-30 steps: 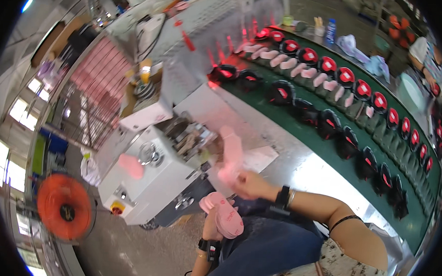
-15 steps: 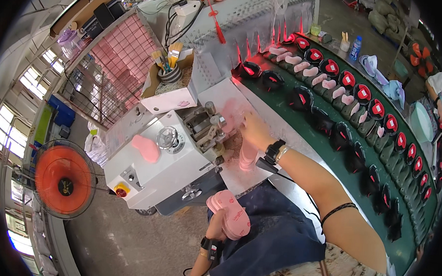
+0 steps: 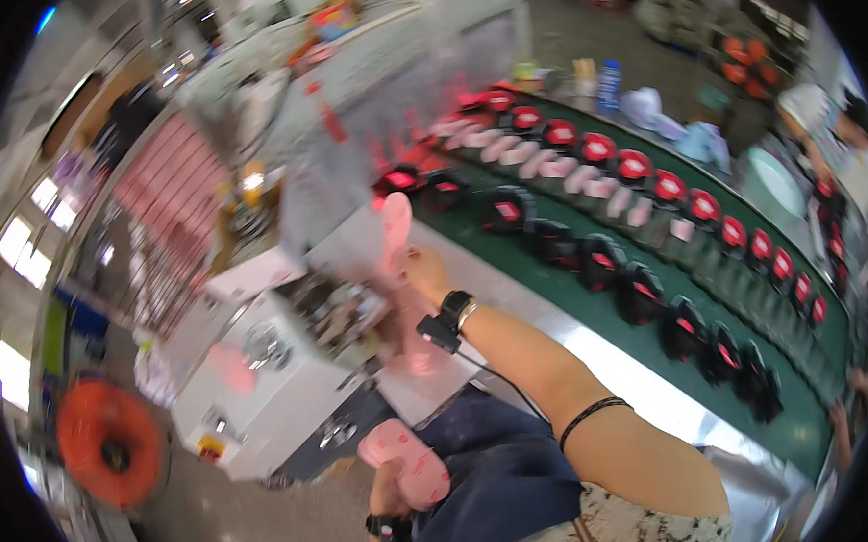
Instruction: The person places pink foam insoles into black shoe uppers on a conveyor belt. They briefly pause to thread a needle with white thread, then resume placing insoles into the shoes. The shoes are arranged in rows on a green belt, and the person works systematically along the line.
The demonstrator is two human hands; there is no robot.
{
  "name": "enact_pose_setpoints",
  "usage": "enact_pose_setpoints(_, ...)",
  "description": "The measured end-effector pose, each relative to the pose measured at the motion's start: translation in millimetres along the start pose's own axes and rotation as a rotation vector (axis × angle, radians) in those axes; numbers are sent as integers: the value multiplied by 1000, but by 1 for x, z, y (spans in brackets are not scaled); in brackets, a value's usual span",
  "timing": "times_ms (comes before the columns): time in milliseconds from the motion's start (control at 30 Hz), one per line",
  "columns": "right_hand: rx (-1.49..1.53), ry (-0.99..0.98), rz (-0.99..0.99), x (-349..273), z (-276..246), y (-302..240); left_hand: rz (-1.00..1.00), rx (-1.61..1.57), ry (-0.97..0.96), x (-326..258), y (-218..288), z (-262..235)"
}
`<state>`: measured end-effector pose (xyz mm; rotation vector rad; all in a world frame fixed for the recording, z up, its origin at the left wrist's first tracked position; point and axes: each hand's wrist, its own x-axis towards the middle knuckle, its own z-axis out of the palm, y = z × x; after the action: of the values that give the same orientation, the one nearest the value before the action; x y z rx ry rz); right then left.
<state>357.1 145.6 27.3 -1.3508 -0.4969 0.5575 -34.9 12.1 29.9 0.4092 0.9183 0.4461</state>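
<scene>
Fingers of my right hand are closed on a pink insole, held up above the metal worktop beside the machine's roller head. My left hand grips a stack of pink insoles low down, in front of the dark blue apron on my lap. The white machine stands to the left of my right hand, its metal head blurred. Another pink insole lies on top of its housing. Below my right wrist, more pink insoles are piled on the worktop, smeared by motion.
A green conveyor runs along the right with rows of black-and-red shoes and pink insoles. An orange fan stands at lower left. Behind the machine is a box with brushes. Another person works at far right.
My right hand has come away from the machine's roller head, lifting an insole upright. My left hand still holds its stack. The whole view has shifted and blurred.
</scene>
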Motion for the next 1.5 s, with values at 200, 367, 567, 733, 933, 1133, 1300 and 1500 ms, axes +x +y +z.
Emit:
enact_pose_setpoints(200, 112, 336, -3, -26, -242, -2, -124, 81, -157, 7, -2, 16)
enact_pose_setpoints(367, -805, 1083, -136, -115, -551, 22, -474, 69, -348, 29, -7, 40)
enact_pose_setpoints(567, -884, 1154, -13, -120, -592, 0, -359, 61, -152, 18, -14, 56)
enact_pose_setpoints(733, -794, 1045, -416, -68, -485, 6, -345, 132, -162, 16, -20, 57)
enact_pose_setpoints(933, -258, -433, 108, -182, -179, -42, -92, 220, -110, 18, -26, 55)
enact_pose_setpoints(1133, -445, -546, -21, -252, -71, -38, 65, 276, 50, 17, -22, 41)
enact_pose_setpoints(1300, -186, -302, 88, -160, -33, 1, -26, 0, -14, -12, -9, 26)
enact_pose_setpoints(1500, -493, -210, -70, -68, 12, 20, -116, -38, -141, -29, 0, 40)
